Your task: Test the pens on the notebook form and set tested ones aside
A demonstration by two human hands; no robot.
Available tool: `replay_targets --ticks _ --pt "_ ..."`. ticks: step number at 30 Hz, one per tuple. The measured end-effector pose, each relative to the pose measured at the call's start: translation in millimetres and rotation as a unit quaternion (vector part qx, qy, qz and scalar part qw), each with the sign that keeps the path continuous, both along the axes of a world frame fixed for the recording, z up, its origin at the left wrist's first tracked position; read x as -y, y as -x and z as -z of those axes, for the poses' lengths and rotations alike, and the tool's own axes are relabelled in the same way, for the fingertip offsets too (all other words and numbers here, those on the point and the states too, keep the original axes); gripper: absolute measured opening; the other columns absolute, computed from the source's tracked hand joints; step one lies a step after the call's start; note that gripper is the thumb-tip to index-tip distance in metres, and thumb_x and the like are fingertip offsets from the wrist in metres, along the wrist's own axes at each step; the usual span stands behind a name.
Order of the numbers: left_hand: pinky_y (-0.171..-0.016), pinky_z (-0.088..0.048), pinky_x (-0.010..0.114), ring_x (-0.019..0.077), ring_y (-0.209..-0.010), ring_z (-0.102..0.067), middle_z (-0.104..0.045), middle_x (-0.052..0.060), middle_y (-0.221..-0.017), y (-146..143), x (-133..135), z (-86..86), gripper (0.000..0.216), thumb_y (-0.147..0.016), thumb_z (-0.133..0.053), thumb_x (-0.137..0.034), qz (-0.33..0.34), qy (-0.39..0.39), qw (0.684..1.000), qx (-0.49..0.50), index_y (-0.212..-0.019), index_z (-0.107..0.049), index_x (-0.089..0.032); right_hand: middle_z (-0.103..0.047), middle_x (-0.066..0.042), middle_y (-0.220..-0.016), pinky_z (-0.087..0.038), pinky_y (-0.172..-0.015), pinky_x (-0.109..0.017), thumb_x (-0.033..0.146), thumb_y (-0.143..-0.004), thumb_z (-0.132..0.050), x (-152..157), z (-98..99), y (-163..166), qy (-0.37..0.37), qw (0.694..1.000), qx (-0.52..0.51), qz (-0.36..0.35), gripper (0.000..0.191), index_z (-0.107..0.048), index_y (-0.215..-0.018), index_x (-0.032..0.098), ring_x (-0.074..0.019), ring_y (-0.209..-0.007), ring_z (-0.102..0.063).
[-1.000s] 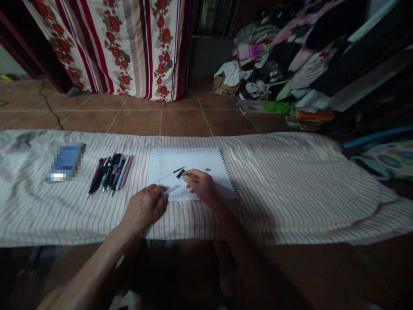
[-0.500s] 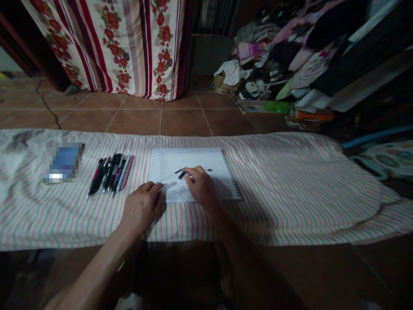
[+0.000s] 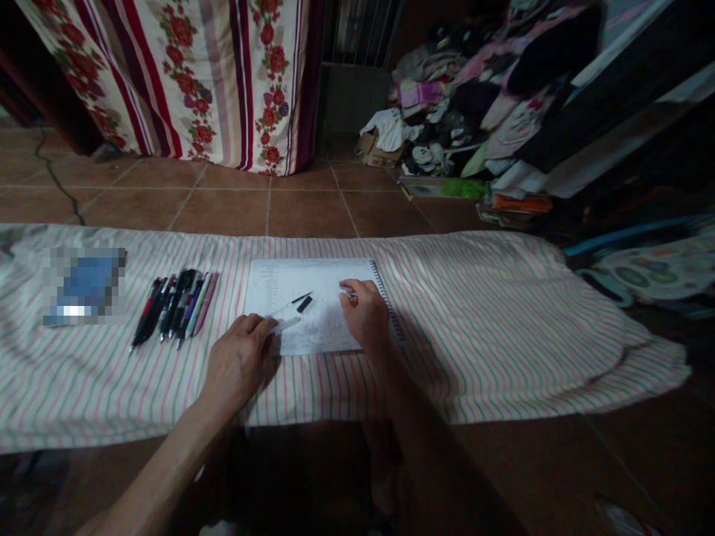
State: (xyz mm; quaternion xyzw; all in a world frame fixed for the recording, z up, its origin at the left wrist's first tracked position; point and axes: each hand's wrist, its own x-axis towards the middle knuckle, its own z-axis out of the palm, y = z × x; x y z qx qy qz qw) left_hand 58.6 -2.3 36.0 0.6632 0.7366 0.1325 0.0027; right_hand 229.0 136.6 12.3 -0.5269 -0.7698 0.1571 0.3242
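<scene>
A spiral notebook (image 3: pixel 313 272) with a printed and handwritten page lies open on the striped cloth. My left hand (image 3: pixel 239 359) rests at its lower left corner, with the fingers closed on the end of a clear pen barrel (image 3: pixel 289 324). Just above the barrel, a thin pen refill (image 3: pixel 300 298) with a dark end slants across the page, its lower end near my left fingertips. A short black pen piece (image 3: pixel 304 304) lies beside the refill. Over the page's right part, my right hand (image 3: pixel 366 313) pinches a small pen part (image 3: pixel 349 293), mostly hidden by the fingers.
Several pens (image 3: pixel 176 307) lie in a row left of the notebook. Farther left is a blurred-out phone-like object (image 3: pixel 86 286). The striped cloth (image 3: pixel 480 320) covers the surface. Beyond are a tiled floor (image 3: pixel 223 208), a floral curtain (image 3: pixel 212 82) and piled clothes (image 3: pixel 447 104).
My right hand has left the black pen piece and moved right, onto the small part lying on the page. My left hand stays by the barrel. The view has shifted slightly right.
</scene>
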Motion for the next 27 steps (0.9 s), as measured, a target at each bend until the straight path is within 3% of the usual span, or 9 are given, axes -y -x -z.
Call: replay_targets --ticks 9,17,22,27 --pt "-0.072 -0.048 0.034 0.0242 -0.091 -0.056 -0.062 0.009 -0.094 -2.0 -5.6 4.8 0.024 -0.086 -0.045 -0.025 -0.017 -0.01 1.0 0.024 -0.1 -0.062 -0.016 -0.059 -0.005 -0.09 -0.046 -0.072 -0.028 0.018 -0.08 -0.05 7.4 9.8 12.9 0.018 0.998 -0.018 -0.064 0.025 -0.069 -0.096 0.021 -0.0143 -0.067 -0.056" --pt "-0.069 -0.048 0.033 0.0239 -0.091 -0.056 -0.06 0.008 -0.096 -4.0 -9.7 3.1 0.027 -0.087 -0.042 -0.027 -0.049 0.001 0.998 0.049 -0.104 -0.06 -0.017 -0.058 -0.007 -0.093 -0.046 -0.076 -0.029 0.015 -0.082 -0.048 16.0 15.4 31.1 0.009 0.994 0.009 -0.112 0.028 -0.068 -0.1 0.02 -0.0177 -0.081 -0.058" --pt "-0.07 -0.048 0.033 0.0234 -0.089 -0.056 -0.061 0.008 -0.093 0.8 -11.2 2.4 0.027 -0.088 -0.042 -0.026 -0.048 -0.007 0.998 0.042 -0.105 -0.06 -0.016 -0.058 -0.008 -0.093 -0.046 -0.075 -0.029 0.016 -0.081 -0.049 18.3 15.1 33.0 0.005 0.993 0.022 -0.116 0.026 -0.068 -0.099 0.02 -0.0176 -0.078 -0.058" --pt "-0.071 -0.047 0.033 0.0244 -0.09 -0.054 -0.06 0.009 -0.096 11.4 -12.5 9.2 0.026 -0.083 -0.049 -0.017 -0.054 -0.05 0.997 -0.006 -0.104 -0.063 -0.017 -0.059 -0.007 -0.09 -0.047 -0.072 -0.028 0.02 -0.081 -0.052 18.0 15.2 34.8 -0.001 0.99 -0.03 -0.135 0.017 -0.067 -0.089 0.019 -0.0161 -0.076 -0.059"
